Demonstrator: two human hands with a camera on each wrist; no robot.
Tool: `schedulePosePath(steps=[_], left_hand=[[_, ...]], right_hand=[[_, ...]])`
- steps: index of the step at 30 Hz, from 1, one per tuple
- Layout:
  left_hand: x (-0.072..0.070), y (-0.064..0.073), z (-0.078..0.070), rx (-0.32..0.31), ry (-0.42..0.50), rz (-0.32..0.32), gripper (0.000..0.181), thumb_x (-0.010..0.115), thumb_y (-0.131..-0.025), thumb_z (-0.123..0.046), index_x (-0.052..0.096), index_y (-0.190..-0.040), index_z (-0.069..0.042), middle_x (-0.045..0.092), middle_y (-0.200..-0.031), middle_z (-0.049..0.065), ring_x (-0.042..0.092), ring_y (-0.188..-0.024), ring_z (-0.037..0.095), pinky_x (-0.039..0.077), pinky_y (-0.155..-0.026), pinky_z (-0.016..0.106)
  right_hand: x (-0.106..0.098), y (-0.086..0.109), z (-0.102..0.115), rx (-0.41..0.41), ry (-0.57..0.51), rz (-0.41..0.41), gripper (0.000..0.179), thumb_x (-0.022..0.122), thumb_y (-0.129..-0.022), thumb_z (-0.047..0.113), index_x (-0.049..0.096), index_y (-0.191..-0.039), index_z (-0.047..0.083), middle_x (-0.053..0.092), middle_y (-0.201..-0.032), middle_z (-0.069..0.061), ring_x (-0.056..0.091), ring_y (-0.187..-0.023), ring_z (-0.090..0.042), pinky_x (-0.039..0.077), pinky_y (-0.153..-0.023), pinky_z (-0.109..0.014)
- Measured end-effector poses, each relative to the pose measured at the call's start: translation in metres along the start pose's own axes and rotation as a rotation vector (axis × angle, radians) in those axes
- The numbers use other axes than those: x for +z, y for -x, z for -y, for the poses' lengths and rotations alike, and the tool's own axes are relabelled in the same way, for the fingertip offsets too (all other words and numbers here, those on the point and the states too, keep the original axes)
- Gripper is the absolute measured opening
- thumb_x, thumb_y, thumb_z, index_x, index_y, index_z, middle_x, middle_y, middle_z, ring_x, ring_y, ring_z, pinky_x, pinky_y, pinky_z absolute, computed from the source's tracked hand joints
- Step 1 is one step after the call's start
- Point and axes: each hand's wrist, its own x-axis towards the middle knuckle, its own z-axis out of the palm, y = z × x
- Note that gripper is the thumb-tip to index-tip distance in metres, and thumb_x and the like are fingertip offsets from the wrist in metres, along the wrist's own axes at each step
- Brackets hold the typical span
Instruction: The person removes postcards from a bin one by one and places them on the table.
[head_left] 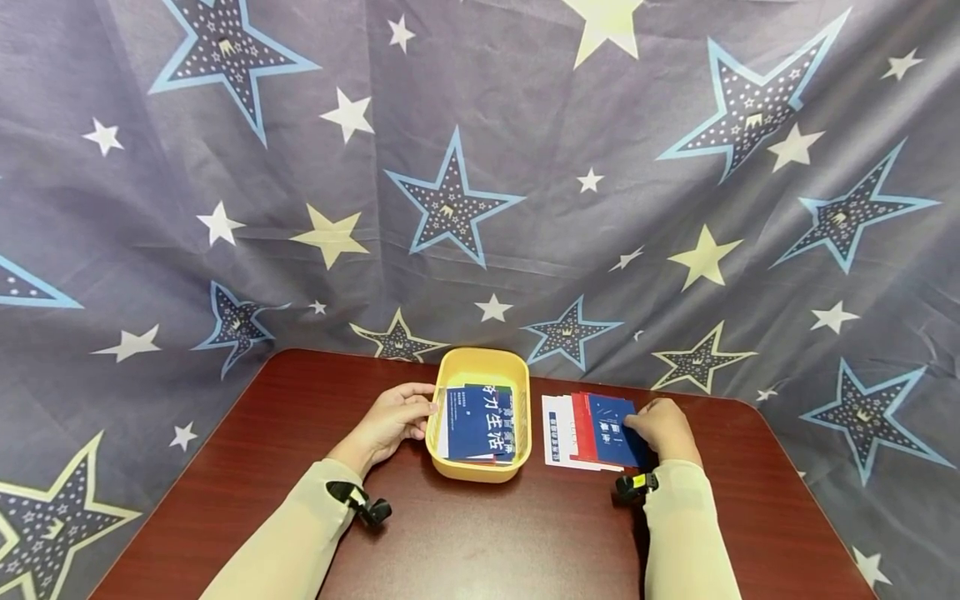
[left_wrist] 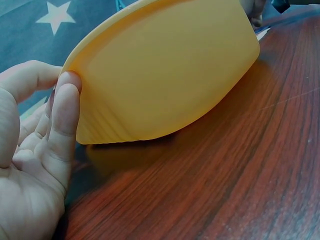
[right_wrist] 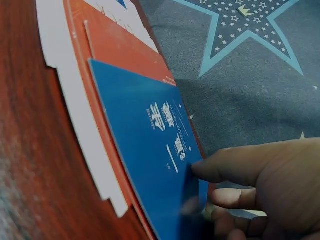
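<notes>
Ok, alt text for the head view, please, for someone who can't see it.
A person's left hand holds a yellow bin containing printed cards, while the right hand touches a blue card overlapping red and white cards beside the bin. Behind the reddish-brown table hangs a grey star-patterned curtain.

Right of the left hand (head_left: 390,423), lower cards (head_left: 443,437) in the yellow basket (head_left: 480,473) are mostly hidden. The smallest print on the blue card (right_wrist: 140,150) at the right hand (right_wrist: 275,180) (itself cut off in its wrist view) is too fine to read.

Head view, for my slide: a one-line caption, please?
Left grip on a yellow container of cards, right grip pinching a blue card.
</notes>
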Motion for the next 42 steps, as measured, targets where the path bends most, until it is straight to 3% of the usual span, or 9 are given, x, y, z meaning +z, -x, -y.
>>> schedulePosePath(steps=[4,11,18,23,30,34,38,42], left_hand=[[0.0,0.0,-0.001,-0.007,0.0,-0.003,0.052,0.072,-0.108,-0.006,0.054,-0.155,0.009,0.077,-0.091,0.0,0.066,-0.059,0.006,0.059,-0.054,0.018],[-0.001,-0.002,0.001,-0.007,-0.014,-0.005,0.049,0.074,-0.109,-0.009,0.056,-0.15,0.009,0.079,-0.092,-0.001,0.066,-0.059,0.006,0.059,-0.054,0.017],[-0.002,-0.003,0.002,-0.004,-0.027,0.006,0.051,0.075,-0.107,-0.007,0.055,-0.151,0.01,0.079,-0.095,-0.001,0.067,-0.06,0.006,0.059,-0.055,0.017],[-0.001,-0.002,0.0,-0.002,-0.026,0.005,0.049,0.076,-0.105,-0.006,0.056,-0.147,0.009,0.078,-0.092,0.0,0.066,-0.059,0.007,0.059,-0.054,0.017],[-0.002,-0.002,0.002,0.003,-0.02,0.018,0.043,0.071,-0.104,0.0,0.053,-0.142,0.011,0.074,-0.084,-0.003,0.064,-0.055,0.005,0.057,-0.051,0.017],[0.0,-0.001,0.002,0.005,-0.018,0.029,0.037,0.07,-0.104,0.001,0.055,-0.137,0.01,0.074,-0.082,-0.003,0.064,-0.054,0.004,0.057,-0.05,0.017],[0.001,-0.001,0.0,-0.007,-0.019,0.011,0.031,0.067,-0.109,-0.006,0.058,-0.134,0.009,0.07,-0.083,-0.001,0.064,-0.055,0.006,0.057,-0.051,0.018],[0.0,-0.001,-0.002,-0.015,-0.013,-0.032,0.039,0.066,-0.115,-0.017,0.057,-0.144,0.007,0.069,-0.091,0.0,0.063,-0.058,0.007,0.058,-0.053,0.019]], right_hand=[[-0.005,0.008,0.009,0.016,-0.024,0.008,0.026,0.08,-0.094,0.025,0.068,-0.083,0.005,0.062,-0.075,-0.009,0.06,-0.062,-0.02,0.053,-0.054,-0.028],[-0.015,0.018,0.028,0.019,-0.042,0.002,0.029,0.074,-0.103,0.029,0.072,-0.09,0.004,0.066,-0.085,-0.009,0.059,-0.078,-0.025,0.048,-0.062,-0.032],[-0.02,0.025,0.058,-0.116,-0.127,0.005,0.031,0.078,-0.104,0.029,0.073,-0.104,-0.002,0.071,-0.083,-0.009,0.068,-0.074,-0.02,0.051,-0.063,-0.031],[-0.022,0.038,0.091,-0.228,-0.123,0.023,0.03,0.078,-0.105,0.028,0.075,-0.108,-0.001,0.075,-0.085,-0.01,0.075,-0.076,-0.026,0.054,-0.067,-0.031],[-0.003,0.054,0.129,-0.338,-0.143,0.094,0.023,0.08,-0.104,0.023,0.074,-0.109,0.001,0.075,-0.083,-0.009,0.075,-0.074,-0.03,0.055,-0.064,-0.03],[0.011,0.061,0.146,-0.378,-0.172,0.154,0.021,0.08,-0.105,0.022,0.073,-0.109,0.002,0.073,-0.082,-0.008,0.072,-0.07,-0.024,0.055,-0.061,-0.028],[0.023,0.065,0.165,-0.397,-0.181,0.217,0.021,0.08,-0.106,0.023,0.073,-0.11,0.004,0.071,-0.079,-0.007,0.066,-0.065,-0.017,0.053,-0.058,-0.027],[0.031,0.063,0.193,-0.426,-0.129,0.266,0.022,0.08,-0.106,0.026,0.073,-0.113,0.006,0.073,-0.082,-0.011,0.071,-0.066,-0.024,0.06,-0.058,-0.031]])
